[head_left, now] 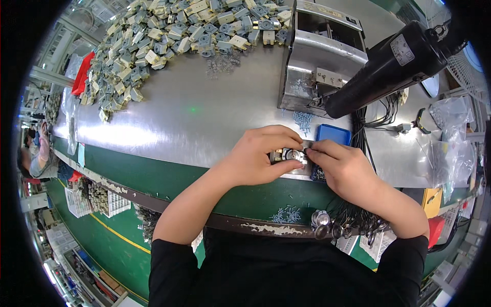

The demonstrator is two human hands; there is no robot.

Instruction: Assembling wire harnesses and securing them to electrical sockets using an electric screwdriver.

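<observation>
In front of the metal machine (319, 56), on its near side, a small silvery part (292, 155) was held low over the steel tabletop (174, 97); whether it was rested there could not be told. It was clamped by the left hand (262, 155), between the thumb and the curled fingers. The right hand (341, 162) was brought close against the part's right end, with its fingertips bunched; whether anything was pinched by them could not be told.

Blue screws (303, 121) were heaped just before the machine's front edge, and a blue tray (333, 134) was set near them, partly covered by the right hand. To the machine's left, a large pile of grey and cream parts (204, 25) was spread, with loose springs (223, 63) at its near edge. Black cables (360, 135) were trailed to the right of the machine's front.
</observation>
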